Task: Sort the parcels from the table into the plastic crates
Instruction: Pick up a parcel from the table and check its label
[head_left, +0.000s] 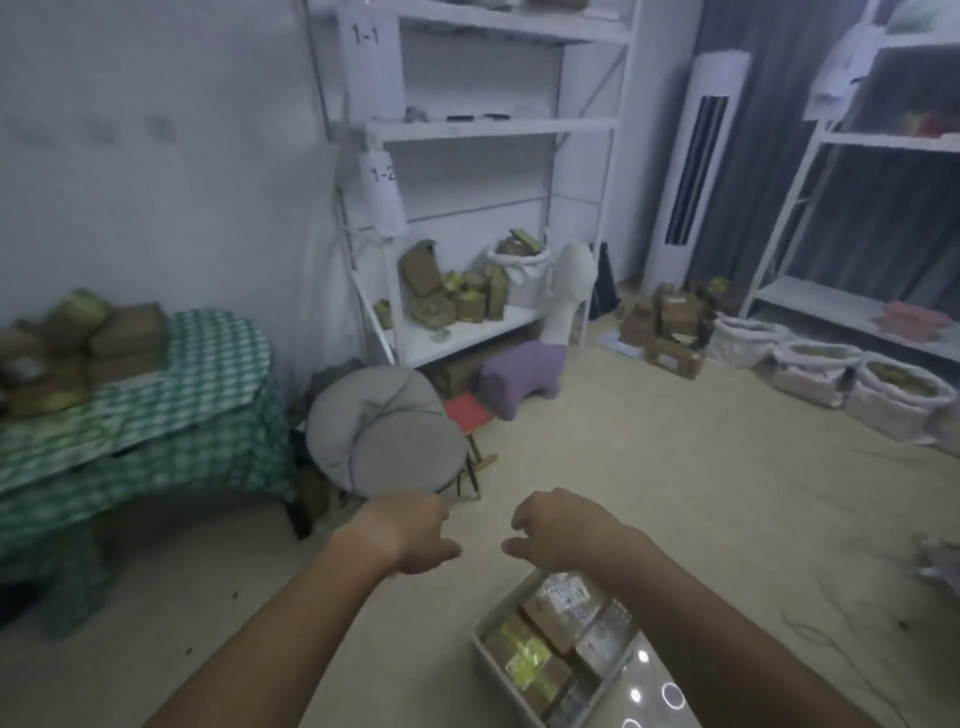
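Brown cardboard parcels (104, 332) are piled on the table with the green checked cloth (197, 410) at the left. A white plastic crate (485, 649) on the floor at the bottom centre holds several brown parcels (550, 623) with labels and yellow tape. My left hand (410, 535) and my right hand (556, 530) hover side by side above the floor, just beyond the crate. Both hold nothing, with fingers loosely curled and apart. My right forearm crosses over the crate's far corner.
A white shelf rack (467, 130) at the back carries more parcels (452, 296). A round grey cushion chair (384, 431), a red stool (467, 410) and a purple-and-white plush (524, 374) stand in front. White sacks (810, 364), boxes (670, 322) and a tower air conditioner (696, 166) are at the right.
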